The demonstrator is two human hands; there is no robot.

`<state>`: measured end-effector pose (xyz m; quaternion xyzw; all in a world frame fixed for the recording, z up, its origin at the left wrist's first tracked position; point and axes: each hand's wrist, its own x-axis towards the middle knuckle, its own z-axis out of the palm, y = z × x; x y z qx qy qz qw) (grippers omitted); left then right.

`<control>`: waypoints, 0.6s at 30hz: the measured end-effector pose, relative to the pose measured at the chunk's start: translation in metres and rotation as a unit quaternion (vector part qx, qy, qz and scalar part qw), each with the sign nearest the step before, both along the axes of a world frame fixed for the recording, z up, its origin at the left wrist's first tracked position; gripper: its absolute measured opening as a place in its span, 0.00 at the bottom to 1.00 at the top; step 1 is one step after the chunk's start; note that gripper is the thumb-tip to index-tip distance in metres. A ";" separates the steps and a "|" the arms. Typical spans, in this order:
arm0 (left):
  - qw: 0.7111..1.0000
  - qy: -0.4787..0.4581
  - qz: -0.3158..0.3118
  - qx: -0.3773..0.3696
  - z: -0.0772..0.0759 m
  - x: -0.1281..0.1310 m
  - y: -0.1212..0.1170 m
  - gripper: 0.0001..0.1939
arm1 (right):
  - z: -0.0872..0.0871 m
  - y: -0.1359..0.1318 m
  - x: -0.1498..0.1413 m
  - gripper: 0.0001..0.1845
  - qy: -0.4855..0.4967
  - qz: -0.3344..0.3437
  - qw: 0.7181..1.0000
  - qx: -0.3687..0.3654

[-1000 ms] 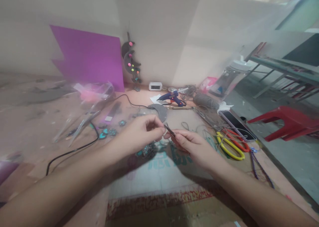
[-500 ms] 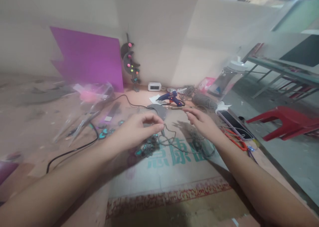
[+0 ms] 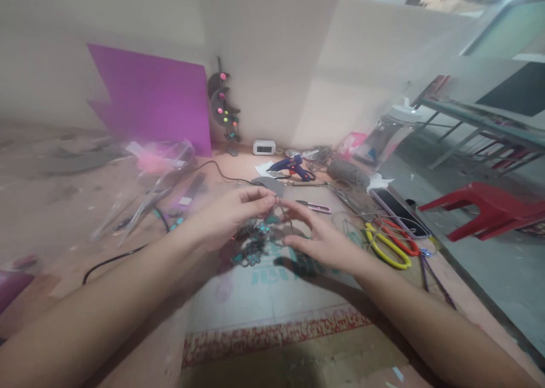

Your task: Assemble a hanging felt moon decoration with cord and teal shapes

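Observation:
My left hand (image 3: pixel 238 212) is closed, its thumb and forefinger pinching a thin grey cord (image 3: pixel 291 220). Close against those fingertips is the forefinger of my right hand (image 3: pixel 317 232), touching the cord, while its thumb stands apart lower down. Below both hands lies a tangled bunch of dark and teal charms (image 3: pixel 251 252) on a pale printed board (image 3: pixel 238 308). Part of the bunch is hidden by my left hand. Just beyond my right hand are small pink-handled snips (image 3: pixel 319 207).
A blue glue gun (image 3: pixel 292 165) and a white clock (image 3: pixel 264 147) stand at the back. Yellow-handled scissors (image 3: pixel 394 254), an orange-handled tool (image 3: pixel 402 240) and a phone (image 3: pixel 395 212) lie right. A purple sheet (image 3: pixel 157 104) leans against the wall. A grey yarn roll (image 3: pixel 349 172) lies near a bottle (image 3: pixel 385 133).
My right hand has moved left and toward me, from near the glue gun to my left hand's fingertips. The snips and yellow handles now show. My left hand stays pinched on the cord.

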<state>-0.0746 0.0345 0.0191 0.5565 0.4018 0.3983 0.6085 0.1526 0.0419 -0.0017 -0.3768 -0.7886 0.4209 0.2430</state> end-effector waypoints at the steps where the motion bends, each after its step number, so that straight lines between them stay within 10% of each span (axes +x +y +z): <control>1: 1.000 -0.008 0.005 -0.003 0.000 0.000 0.000 0.16 | -0.002 -0.002 -0.004 0.23 -0.020 0.002 0.999 -0.035; 4: 0.999 -0.033 0.029 0.014 0.003 -0.003 0.000 0.14 | -0.011 0.002 -0.004 0.15 -0.076 -0.006 0.993 -0.095; 10: 0.989 -0.016 0.101 0.110 0.015 -0.015 0.000 0.14 | -0.015 0.011 0.014 0.12 -0.203 0.029 0.974 0.095; 15: 0.972 0.049 0.147 0.178 0.020 -0.020 -0.002 0.12 | 0.023 -0.013 0.028 0.35 -0.190 0.015 0.959 0.210; 18: 0.970 0.067 0.104 0.210 0.018 -0.015 -0.007 0.08 | 0.050 -0.026 0.030 0.28 -0.067 -0.063 0.978 0.187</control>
